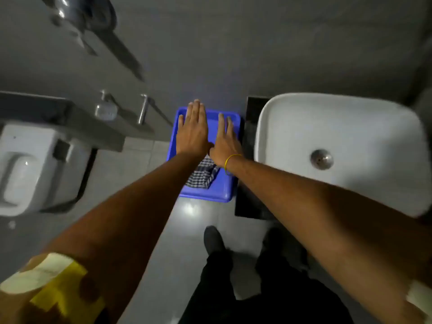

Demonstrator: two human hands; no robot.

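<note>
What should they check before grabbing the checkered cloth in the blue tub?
1. Hands free: left hand and right hand are flat, holding nothing. Ok.
2. Cloth in sight: checkered cloth lies in the blue tub, partly under the wrists. Ok.
3. Hands over the cloth: they reach past it. Not ok.
4. Hands touching the tub: cannot tell.
5. Feet clear: shoes stand back from the tub. Ok.

White basin (339,136) right, toilet (30,167) left (soap dispenser (106,108) behind).
</note>
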